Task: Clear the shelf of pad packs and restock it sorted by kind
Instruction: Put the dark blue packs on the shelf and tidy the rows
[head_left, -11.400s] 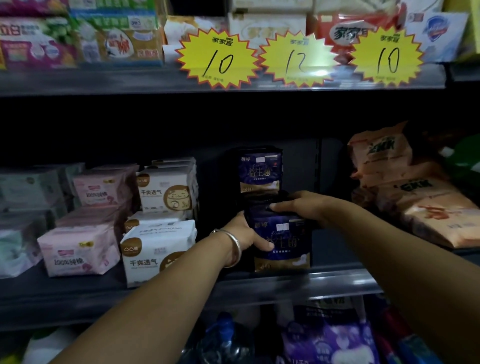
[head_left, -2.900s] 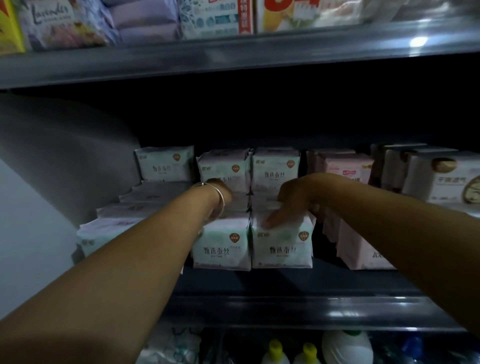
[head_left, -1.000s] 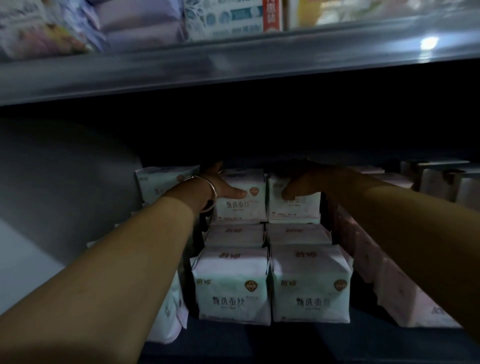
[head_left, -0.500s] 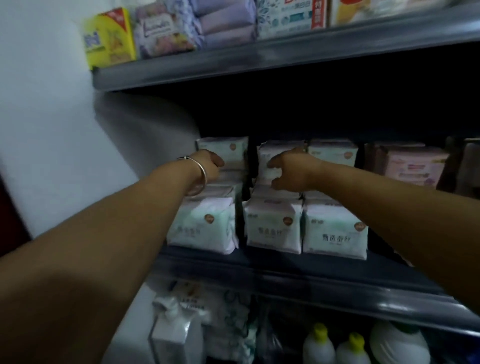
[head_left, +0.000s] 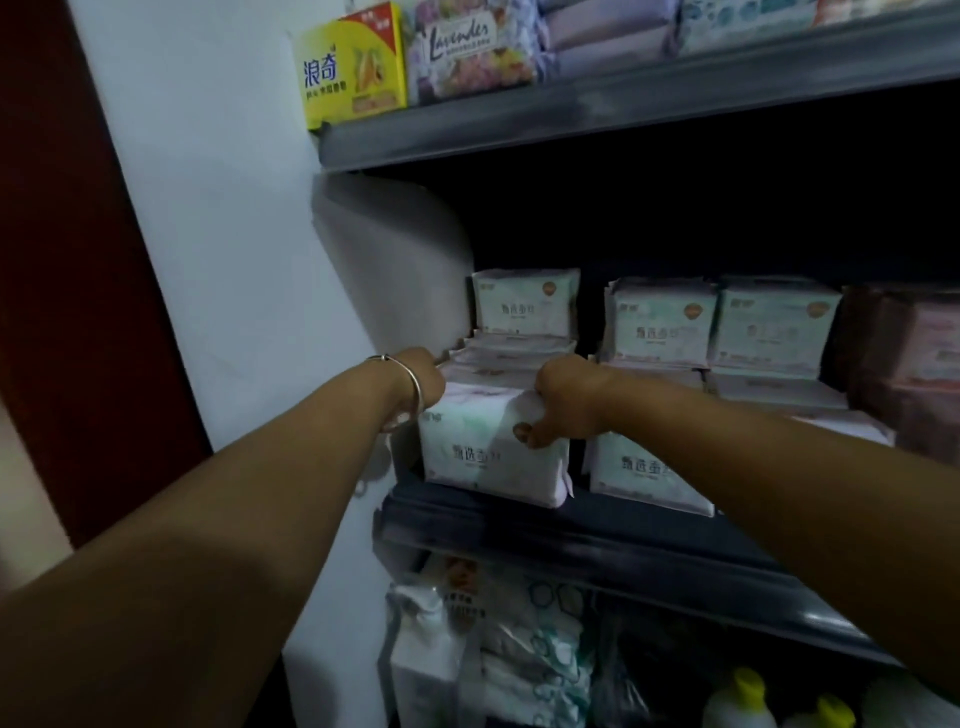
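Observation:
Pale green pad packs stand in rows on the dark shelf (head_left: 571, 535). Both hands are on the front-left pad pack (head_left: 483, 457). My left hand (head_left: 422, 375), a bangle on its wrist, grips the pack's upper left corner, with its fingers mostly hidden behind the pack. At the upper right corner my right hand (head_left: 567, 401) curls over the top, thumb on the front face. A second front pack (head_left: 641, 467) stands just to the right. More green packs (head_left: 660, 322) are stacked behind, and pink packs (head_left: 914, 353) sit at the far right.
A white wall (head_left: 208, 234) closes the shelf on the left. The upper shelf (head_left: 623, 98) carries a yellow box (head_left: 353, 67) and a lavender pack (head_left: 472, 47). Below are white bags (head_left: 431, 649) and bottles with yellow caps (head_left: 743, 691).
Both hands came down and forward from the packs stacked further back onto the front-left pack. My view has swung left, and more of the wall shows.

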